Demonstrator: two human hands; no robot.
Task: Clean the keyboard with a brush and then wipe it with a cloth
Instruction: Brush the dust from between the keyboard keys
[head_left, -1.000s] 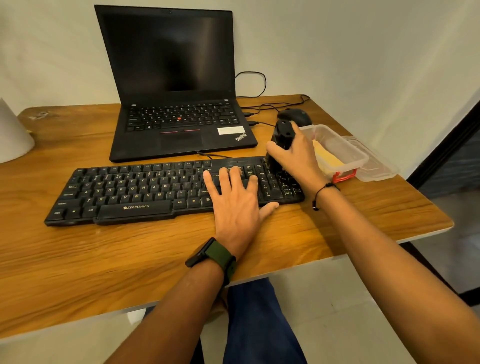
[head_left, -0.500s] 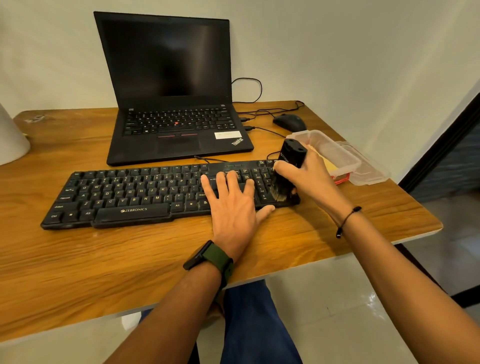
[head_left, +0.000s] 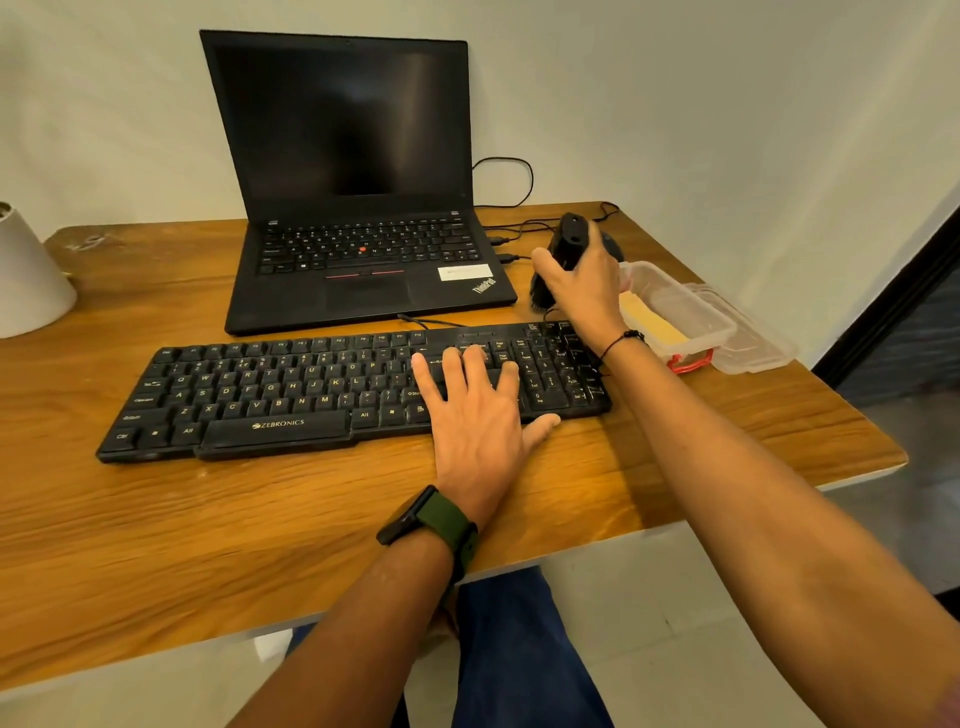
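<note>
Black bristles hang just past the far right corner of the keyboard (head_left: 353, 387) as a person cleans it on a wooden counter (head_left: 260, 519).

Right hand (head_left: 582, 283): fingers (head_left: 545, 262) wrapped tight around the stubby black brush (head_left: 569, 241), held upright with bristles down, apparently just clear of the counter, beyond the number pad. Left hand (head_left: 480, 415): fingers (head_left: 475, 358) spread flat on the keys beside the number pad, gripping nothing, thumb on the counter at the near edge (a black watch on a green strap (head_left: 434, 525) circles that wrist). Just right of the brush hand sits a clear plastic box (head_left: 691, 312) holding a yellow cloth (head_left: 649, 322), its lid (head_left: 753, 348) alongside. Left of the brush hand stands an open laptop (head_left: 358, 208), screen dark.
</note>
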